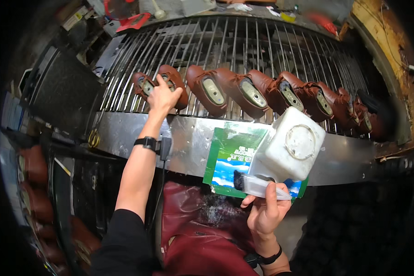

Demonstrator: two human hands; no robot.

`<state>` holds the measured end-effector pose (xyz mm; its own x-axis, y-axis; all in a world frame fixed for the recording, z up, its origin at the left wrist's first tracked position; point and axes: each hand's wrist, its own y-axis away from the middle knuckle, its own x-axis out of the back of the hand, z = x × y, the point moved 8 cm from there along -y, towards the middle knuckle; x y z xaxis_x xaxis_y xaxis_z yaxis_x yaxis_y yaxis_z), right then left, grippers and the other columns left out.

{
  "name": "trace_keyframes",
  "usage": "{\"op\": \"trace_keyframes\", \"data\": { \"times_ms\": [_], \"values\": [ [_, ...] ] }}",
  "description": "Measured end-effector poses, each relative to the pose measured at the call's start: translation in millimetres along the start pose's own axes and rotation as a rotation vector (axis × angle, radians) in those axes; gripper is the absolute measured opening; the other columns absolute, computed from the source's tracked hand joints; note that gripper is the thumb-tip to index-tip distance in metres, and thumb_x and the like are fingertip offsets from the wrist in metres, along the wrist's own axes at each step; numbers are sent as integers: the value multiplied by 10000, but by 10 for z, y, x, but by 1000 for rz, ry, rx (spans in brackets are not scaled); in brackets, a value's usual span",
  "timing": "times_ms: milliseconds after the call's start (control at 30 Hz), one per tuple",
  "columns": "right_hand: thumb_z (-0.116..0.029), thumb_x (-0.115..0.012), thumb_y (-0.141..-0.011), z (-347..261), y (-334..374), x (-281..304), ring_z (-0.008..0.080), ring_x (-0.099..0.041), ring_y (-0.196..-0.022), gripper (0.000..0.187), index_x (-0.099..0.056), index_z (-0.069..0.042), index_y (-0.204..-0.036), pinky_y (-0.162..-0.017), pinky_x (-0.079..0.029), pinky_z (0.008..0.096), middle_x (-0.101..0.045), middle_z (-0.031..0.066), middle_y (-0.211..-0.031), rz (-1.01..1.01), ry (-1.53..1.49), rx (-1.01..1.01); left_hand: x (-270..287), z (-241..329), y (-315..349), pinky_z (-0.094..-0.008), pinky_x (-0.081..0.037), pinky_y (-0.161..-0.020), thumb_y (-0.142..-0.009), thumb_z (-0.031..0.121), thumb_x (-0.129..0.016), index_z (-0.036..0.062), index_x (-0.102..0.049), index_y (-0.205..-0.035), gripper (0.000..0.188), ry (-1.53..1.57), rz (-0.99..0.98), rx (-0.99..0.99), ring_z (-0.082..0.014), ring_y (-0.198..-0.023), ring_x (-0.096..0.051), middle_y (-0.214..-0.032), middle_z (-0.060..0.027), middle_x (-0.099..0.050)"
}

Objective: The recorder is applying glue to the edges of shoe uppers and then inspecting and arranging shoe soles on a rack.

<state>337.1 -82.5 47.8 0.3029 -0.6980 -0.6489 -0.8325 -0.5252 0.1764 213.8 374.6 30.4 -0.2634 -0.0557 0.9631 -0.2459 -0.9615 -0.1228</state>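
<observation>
Brown lace-up shoes with lasts inside stand in a row across the metal rollers. At the row's left end, my left hand (163, 96) is on a brown shoe (181, 97), its thumb and fingers around the opening. Another brown shoe (140, 83) stands close beside it on the left. My right hand (267, 214) holds a brush (260, 186) with a pale handle and black bristles pointing left. Just beyond the brush, a white plastic container (301, 142) stands over a green and blue printed cardboard sheet (225, 138).
The roller conveyor (234, 41) has a metal front ledge (119, 133). A black plug with a cable (164, 147) hangs there, near yellow-handled scissors (94, 138). More brown shoes (36, 202) stand on a rack at lower left. A dark red apron (193, 248) covers my lap.
</observation>
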Motion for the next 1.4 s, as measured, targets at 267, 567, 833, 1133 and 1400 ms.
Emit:
{"op": "trace_keyframes", "data": {
  "times_ms": [267, 567, 833, 1133, 1400],
  "values": [
    [-230, -599, -1088, -151, 323, 282, 195, -644, -493, 215, -561, -34, -1008, -423, -528, 321, -696, 126, -775, 42, 109, 90, 175, -179, 1040, -478, -585, -734, -871, 539, -783, 11, -273, -1626, 1053, 584, -3, -108, -398, -801, -757, -837, -197, -769],
    [-184, -570, -1097, -123, -236, 954, 119, -453, -684, 327, -613, -5, -1368, -588, -402, 225, -510, 45, -851, -131, 76, -50, 270, -2925, 4915, -390, -570, -812, -911, 190, -747, 4, -755, -1042, 228, 588, 285, 341, -292, -897, -719, -962, -154, -746],
    [-147, -590, -1071, -301, 168, 837, 127, -516, -708, 357, -553, -33, -1407, -517, -432, 218, -580, 77, -945, -181, 215, 50, 1901, -4944, 7121, -557, -510, -960, -813, 437, -784, -19, -716, -1188, 594, -739, 331, 1326, -476, -1095, -669, -1171, -288, -707],
    [-217, -658, -1057, -1, 488, 561, 206, -659, -532, 182, -620, -40, -1055, -445, -521, 336, -698, 96, -796, 132, 222, 60, -729, -5028, 4974, -463, -569, -924, -1010, 382, -653, 3, -695, -1274, 464, 746, -99, 742, -377, -1116, -710, -1240, -240, -719],
    [-153, -730, -1017, -348, 294, 768, 150, -634, -548, 204, -646, 28, -1059, -459, -512, 286, -687, 101, -803, 158, 536, 462, -21, -3445, 4916, -438, -578, -918, -1041, 321, -631, 9, -639, -1369, 452, 1569, -35, 616, -326, -1159, -701, -1307, -207, -699]
  ]
}}
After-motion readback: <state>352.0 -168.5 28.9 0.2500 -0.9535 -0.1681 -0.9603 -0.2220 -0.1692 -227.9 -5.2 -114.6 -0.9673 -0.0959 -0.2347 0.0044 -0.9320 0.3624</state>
